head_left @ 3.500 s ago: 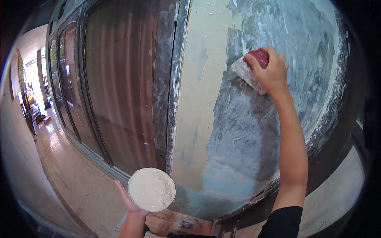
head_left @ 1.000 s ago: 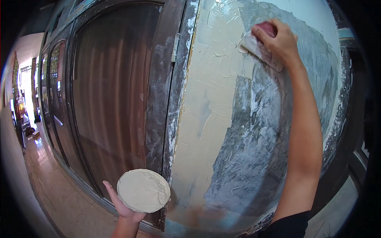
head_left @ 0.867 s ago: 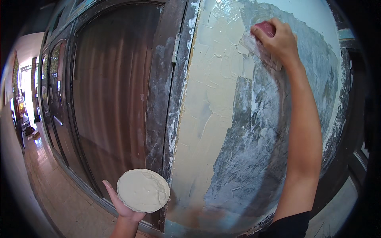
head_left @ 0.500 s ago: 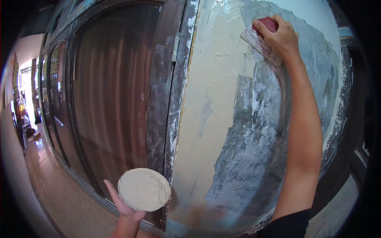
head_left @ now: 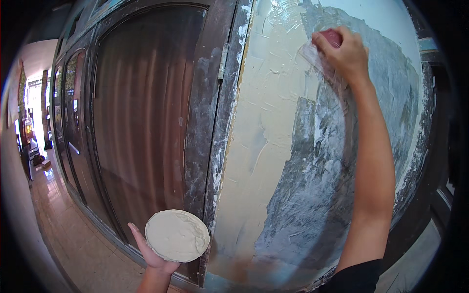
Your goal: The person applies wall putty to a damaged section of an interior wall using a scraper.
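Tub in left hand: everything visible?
The tub has a round mouth and thin rim. Pale paste fills it nearly to the brim, mostly smooth, rougher toward the right edge. The mouth faces the camera. The left hand supports it from the lower left, in front of the door. Its material can't be made out.

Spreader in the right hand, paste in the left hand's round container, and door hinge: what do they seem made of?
Red spreader handle: probably plastic, given its smooth, molded look; the pale blade is too blurred to tell. Paste: thick, putty-like, cream-colored, satin, holding ridges at its right side. Hinge: likely metal, a narrow gray strip, dull.
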A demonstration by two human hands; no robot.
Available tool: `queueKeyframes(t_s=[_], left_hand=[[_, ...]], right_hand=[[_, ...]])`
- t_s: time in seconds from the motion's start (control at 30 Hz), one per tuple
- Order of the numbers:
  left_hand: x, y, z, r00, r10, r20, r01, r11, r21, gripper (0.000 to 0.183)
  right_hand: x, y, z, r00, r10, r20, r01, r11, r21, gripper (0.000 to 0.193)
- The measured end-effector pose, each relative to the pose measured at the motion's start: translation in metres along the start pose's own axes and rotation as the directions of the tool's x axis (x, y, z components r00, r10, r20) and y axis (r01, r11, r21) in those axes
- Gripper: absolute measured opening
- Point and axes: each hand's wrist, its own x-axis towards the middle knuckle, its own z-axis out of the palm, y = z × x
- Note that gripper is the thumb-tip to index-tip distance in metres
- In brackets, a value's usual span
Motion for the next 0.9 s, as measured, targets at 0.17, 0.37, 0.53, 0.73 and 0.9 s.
queueKeyframes(t_s=[0.17,0.37,0.53,0.73,0.9], left_hand=[[0.000,-0.001,0.000,0.999,-0.002,-0.049,0.000,0.999,-0.047,0.110],[-0.003,0.000,0.000,1.000,-0.019,-0.022,0.019,1.000,-0.016,0.110],[-0.003,0.000,0.001,1.000,-0.017,-0.017,0.016,0.999,-0.034,0.110],[-0.002,0.001,-0.002,0.999,-0.021,-0.044,0.018,0.998,-0.067,0.111],[-0.007,0.002,-0.003,1.000,0.005,-0.023,-0.005,1.000,-0.027,0.111]], right_hand=[[0.008,0.026,-0.002,0.991,0.134,-0.019,-0.131,0.986,0.107,0.069],[-0.005,0.024,-0.011,0.992,0.112,-0.058,-0.105,0.988,0.110,0.063],[-0.008,0.030,-0.017,0.992,0.128,-0.012,-0.119,0.949,0.291,0.066],[0.002,0.044,-0.018,0.971,0.237,0.027,-0.237,0.942,0.239,0.065],[-0.012,0.028,-0.005,0.997,-0.011,-0.070,0.013,0.999,0.029,0.065]])
